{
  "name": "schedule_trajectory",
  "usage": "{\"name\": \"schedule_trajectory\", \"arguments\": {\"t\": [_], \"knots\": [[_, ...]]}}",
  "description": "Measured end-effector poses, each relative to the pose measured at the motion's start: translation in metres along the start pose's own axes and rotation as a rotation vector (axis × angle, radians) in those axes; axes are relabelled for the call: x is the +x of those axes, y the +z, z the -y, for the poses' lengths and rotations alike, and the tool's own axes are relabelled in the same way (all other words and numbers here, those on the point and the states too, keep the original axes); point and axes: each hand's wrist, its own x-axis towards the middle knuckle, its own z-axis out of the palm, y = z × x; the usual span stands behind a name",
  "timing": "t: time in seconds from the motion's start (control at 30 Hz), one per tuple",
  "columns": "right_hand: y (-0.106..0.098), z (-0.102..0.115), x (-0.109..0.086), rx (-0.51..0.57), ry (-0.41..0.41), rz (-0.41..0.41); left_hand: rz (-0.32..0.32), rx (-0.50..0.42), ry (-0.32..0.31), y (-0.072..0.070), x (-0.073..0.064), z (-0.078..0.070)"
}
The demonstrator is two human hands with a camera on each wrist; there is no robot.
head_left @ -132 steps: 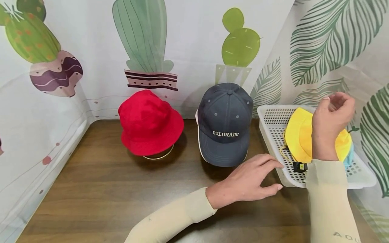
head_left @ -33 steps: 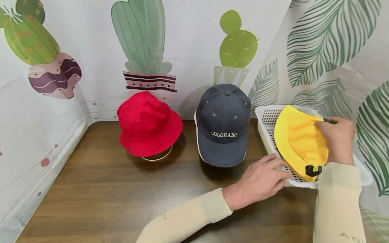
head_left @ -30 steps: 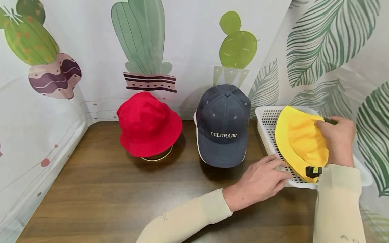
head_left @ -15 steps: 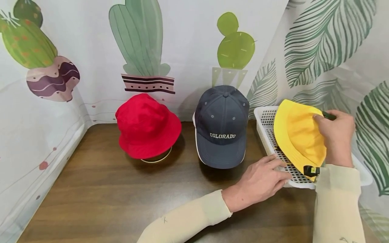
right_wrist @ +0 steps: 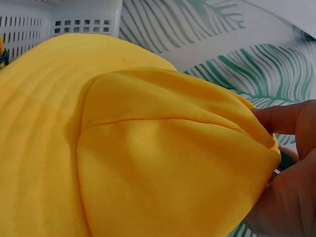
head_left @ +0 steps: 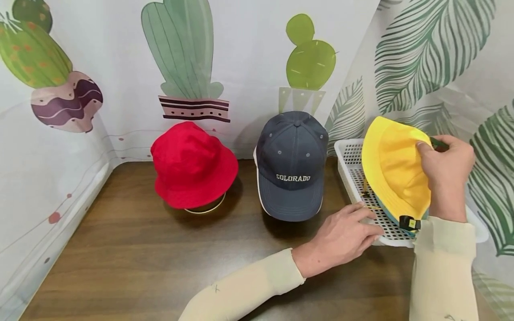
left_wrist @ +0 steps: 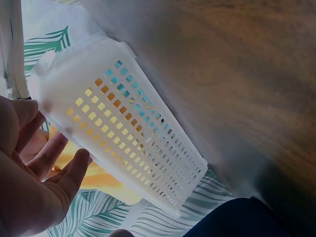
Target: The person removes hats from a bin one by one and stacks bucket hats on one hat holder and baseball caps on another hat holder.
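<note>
My right hand (head_left: 449,171) pinches the crown of a yellow bucket hat (head_left: 395,160) between thumb and fingers, near a dark green stem at its top. The hat tilts over the white plastic basket (head_left: 348,178), its brim facing left. Below the brim shows a strip of blue fabric (head_left: 386,209), and a thin yellow cord hangs into the basket. My left hand (head_left: 339,236) holds the basket's near left corner, fingertips over the rim. In the left wrist view, yellow, orange and blue show through the holes of the basket wall (left_wrist: 123,118).
A red bucket hat (head_left: 192,165) sits on a stand with a gold ring base (head_left: 206,208) at the left. Beside it stands a dark blue baseball cap (head_left: 292,165) lettered COLORADO. Printed cloth (head_left: 257,53) hangs behind the brown wooden table (head_left: 160,263).
My left hand has moved right onto the basket rim. My right hand has come down, gripped the yellow hat by its crown and raised it, uncovering some blue fabric below.
</note>
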Motion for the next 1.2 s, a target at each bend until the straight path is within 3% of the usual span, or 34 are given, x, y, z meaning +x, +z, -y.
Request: {"name": "schedule_trajectory", "arguments": {"t": [0.5,0.73,0.97,1.2], "knots": [[-0.004,0.024,-0.031,0.048,-0.089,-0.183,0.007,-0.015,-0.011,-0.001,0.000,0.000],[-0.002,0.035,-0.045,0.181,-0.150,-0.261,0.015,-0.032,-0.018,0.000,0.001,0.000],[-0.001,0.032,-0.049,0.290,-0.272,-0.344,0.028,-0.037,-0.015,0.000,0.002,0.000],[-0.002,0.031,-0.057,0.372,-0.399,-0.376,0.022,-0.046,-0.016,0.000,0.002,0.001]]}}
